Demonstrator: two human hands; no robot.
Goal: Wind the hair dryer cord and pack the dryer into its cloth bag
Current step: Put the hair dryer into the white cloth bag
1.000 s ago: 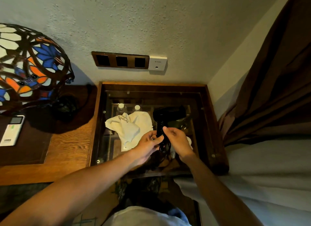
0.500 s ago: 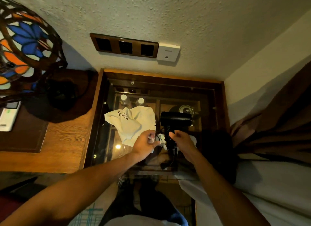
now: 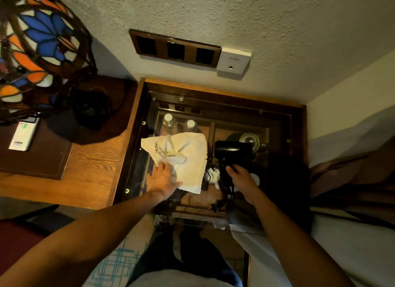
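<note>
A black hair dryer [image 3: 233, 151] stands over the glass-topped table [image 3: 277, 137], barrel on top. My right hand [image 3: 241, 180] grips its handle, where the black cord [image 3: 226, 192] is wound, with the plug end dangling below. A cream cloth bag [image 3: 188, 158] with dark printed letters lies crumpled on the glass to the left of the dryer. My left hand [image 3: 162, 177] rests on the bag's near left edge, thumb against the cloth, fingers spread flat. Whether it grips the cloth is unclear.
Under the glass show two water bottles [image 3: 168, 121] and a round metal object [image 3: 248, 139]. A stained-glass lamp [image 3: 38, 51] and a white remote [image 3: 23, 135] stand on the wooden desk [image 3: 89, 171] at left. Wall sockets [image 3: 175, 48] are behind; a brown curtain [image 3: 352, 175] hangs at right.
My left hand left the dryer's cord and moved left onto the cloth bag. My right hand keeps hold of the dryer handle. The view has drifted right and closer.
</note>
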